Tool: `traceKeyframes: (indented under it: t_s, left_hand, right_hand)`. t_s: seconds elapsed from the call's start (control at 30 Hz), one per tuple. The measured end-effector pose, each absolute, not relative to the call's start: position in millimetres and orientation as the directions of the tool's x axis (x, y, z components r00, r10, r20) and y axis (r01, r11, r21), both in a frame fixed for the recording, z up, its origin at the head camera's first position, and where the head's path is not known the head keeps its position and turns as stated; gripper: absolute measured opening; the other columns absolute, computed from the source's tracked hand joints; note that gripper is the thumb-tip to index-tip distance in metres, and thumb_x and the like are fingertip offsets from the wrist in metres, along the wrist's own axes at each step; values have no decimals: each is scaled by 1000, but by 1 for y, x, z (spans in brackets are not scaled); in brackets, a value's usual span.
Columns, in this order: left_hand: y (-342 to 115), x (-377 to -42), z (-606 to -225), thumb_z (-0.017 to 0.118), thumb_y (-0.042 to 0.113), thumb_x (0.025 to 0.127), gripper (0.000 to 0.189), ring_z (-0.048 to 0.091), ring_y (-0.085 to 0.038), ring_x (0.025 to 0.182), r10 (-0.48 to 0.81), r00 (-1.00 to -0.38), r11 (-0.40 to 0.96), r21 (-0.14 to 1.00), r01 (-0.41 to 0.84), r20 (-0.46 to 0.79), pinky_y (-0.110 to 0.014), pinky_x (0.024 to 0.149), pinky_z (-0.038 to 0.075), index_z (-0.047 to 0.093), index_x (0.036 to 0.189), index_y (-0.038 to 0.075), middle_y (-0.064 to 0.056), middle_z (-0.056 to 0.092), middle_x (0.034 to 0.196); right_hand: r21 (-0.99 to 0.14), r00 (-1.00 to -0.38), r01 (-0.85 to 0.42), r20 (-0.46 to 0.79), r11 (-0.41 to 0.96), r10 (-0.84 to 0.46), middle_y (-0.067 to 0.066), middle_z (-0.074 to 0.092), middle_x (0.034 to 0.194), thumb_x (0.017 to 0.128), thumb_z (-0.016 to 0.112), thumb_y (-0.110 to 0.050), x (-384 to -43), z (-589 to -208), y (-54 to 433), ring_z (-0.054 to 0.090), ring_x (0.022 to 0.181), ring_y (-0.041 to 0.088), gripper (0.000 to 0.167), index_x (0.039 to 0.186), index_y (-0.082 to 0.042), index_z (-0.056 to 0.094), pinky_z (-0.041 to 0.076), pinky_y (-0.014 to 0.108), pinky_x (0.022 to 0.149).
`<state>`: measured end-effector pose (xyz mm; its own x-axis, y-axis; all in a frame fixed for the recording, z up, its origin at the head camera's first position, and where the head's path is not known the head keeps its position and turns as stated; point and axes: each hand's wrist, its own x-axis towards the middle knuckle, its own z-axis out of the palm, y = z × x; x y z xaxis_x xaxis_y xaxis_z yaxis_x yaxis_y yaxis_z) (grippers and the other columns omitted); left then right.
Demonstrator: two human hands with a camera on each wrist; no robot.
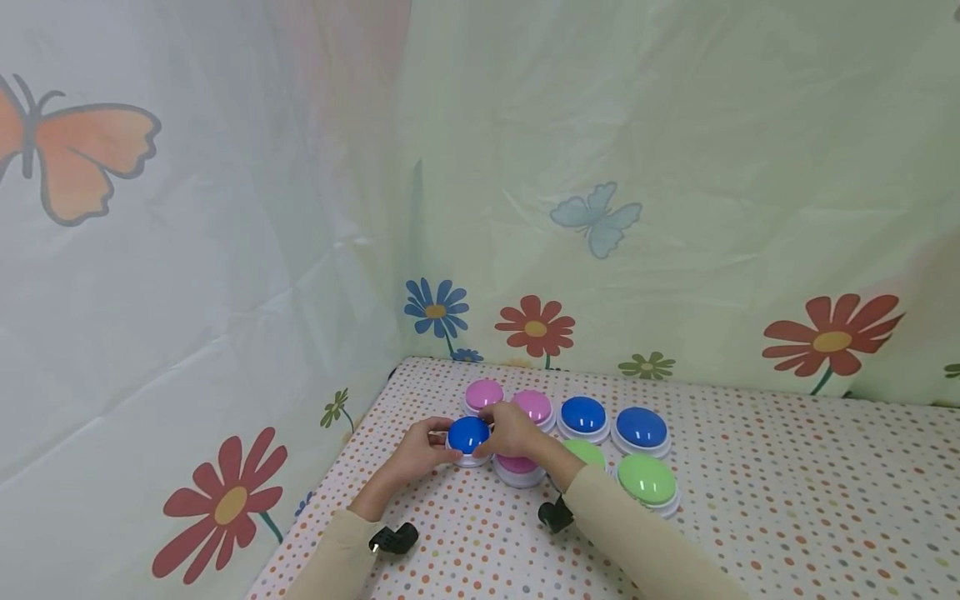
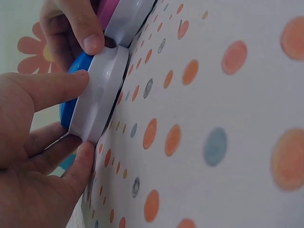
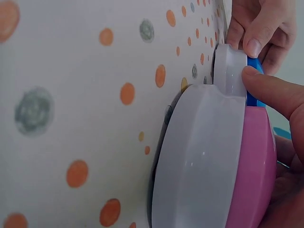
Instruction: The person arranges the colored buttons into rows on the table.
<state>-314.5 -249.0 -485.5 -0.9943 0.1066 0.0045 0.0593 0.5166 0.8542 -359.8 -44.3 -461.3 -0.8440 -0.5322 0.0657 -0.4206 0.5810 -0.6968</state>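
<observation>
A blue dome push button with a white base sits at the left end of the front row, on the dotted cloth. My left hand grips its left side, thumb on the white rim and fingers round the far side. From the right, my right hand pinches the same button, its thumb on the rim in the left wrist view. Beneath the right hand is a pink button, partly hidden, whose base touches or nearly touches the blue one's.
Behind stand two pink buttons and two blue buttons. Two green buttons are in the front row, one partly covered by the right forearm. The dotted table stretches right; printed curtains hang behind and left.
</observation>
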Motion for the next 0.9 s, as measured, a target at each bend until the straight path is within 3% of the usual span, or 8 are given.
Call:
traceKeyframes:
  t_s: [0.43, 0.7, 0.9]
  left_hand:
    - [-248, -314, -488, 77, 15, 85, 58, 60, -27, 100, 127, -991, 510, 854, 100, 40, -35, 70, 56, 51, 134, -1, -16, 60, 117]
    - [-242, -316, -487, 76, 17, 86, 57, 59, -26, 100, 112, -994, 529, 845, 75, 18, -34, 70, 55, 51, 135, 3, -14, 61, 116]
    - [-240, -318, -488, 76, 17, 86, 58, 59, -28, 103, 132, -991, 519, 851, 80, 13, -35, 73, 55, 50, 135, 2, -14, 60, 119]
  right_hand:
    - [-690, -847, -425, 76, 586, -525, 12, 65, 118, 73, 87, -23, -359, -462, -42, 61, 108, 29, 62, 125, -2, 62, 51, 46, 89]
    - [-684, -849, -429, 83, 590, -522, 12, 65, 117, 73, 87, -23, -359, -462, -35, 61, 108, 29, 61, 124, -2, 62, 51, 46, 90]
    - [-688, -864, -401, 65, 605, -499, 13, 63, 122, 76, 85, -25, -358, -458, -28, 59, 111, 30, 65, 130, -2, 58, 51, 45, 90]
